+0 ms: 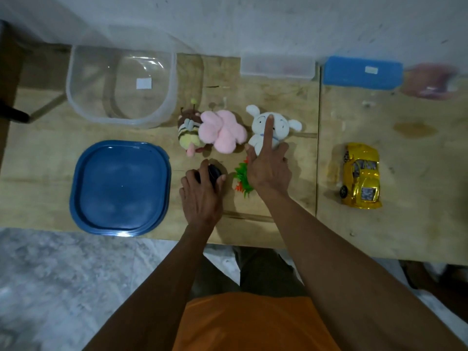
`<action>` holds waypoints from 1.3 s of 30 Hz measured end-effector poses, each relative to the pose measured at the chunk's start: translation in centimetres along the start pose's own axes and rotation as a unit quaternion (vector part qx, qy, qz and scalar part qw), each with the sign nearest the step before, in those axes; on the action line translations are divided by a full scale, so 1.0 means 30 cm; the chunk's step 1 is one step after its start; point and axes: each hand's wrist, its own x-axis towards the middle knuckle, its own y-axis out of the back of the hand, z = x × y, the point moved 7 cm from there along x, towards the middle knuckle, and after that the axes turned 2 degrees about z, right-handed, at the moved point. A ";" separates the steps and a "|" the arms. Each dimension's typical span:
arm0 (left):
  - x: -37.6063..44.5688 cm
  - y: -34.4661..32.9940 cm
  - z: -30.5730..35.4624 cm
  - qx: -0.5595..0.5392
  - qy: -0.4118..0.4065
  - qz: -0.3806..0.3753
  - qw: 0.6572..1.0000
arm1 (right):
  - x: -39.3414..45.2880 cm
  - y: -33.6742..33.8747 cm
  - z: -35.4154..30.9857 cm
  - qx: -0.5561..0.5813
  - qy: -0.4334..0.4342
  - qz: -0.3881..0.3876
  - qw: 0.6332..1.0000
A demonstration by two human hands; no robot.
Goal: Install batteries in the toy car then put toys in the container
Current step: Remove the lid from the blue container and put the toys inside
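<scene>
A yellow toy car (362, 176) lies on the right side of the wooden table, away from both hands. The clear plastic container (76, 102) stands at the back left, with its blue lid (121, 187) in front of it. Three plush toys sit mid-table: a bee (186, 133), a pink one (222, 130) and a white rabbit-eared one (286, 125). My left hand (202, 193) grips a dark round object (215, 172) on the table. My right hand (269, 165) lies over the white plush with the index finger stretched across it. A green and orange spiky toy (243, 178) shows under my right wrist.
A small clear box (278, 67) and a blue case (362, 72) lie along the back edge by the wall. A blurred reddish object (428, 81) sits at the far right back. The table's front edge runs just below my wrists.
</scene>
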 end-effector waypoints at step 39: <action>0.900 0.645 -0.341 -0.245 0.043 0.088 0.964 | 0.184 -0.268 -1.039 0.025 0.116 -0.039 0.992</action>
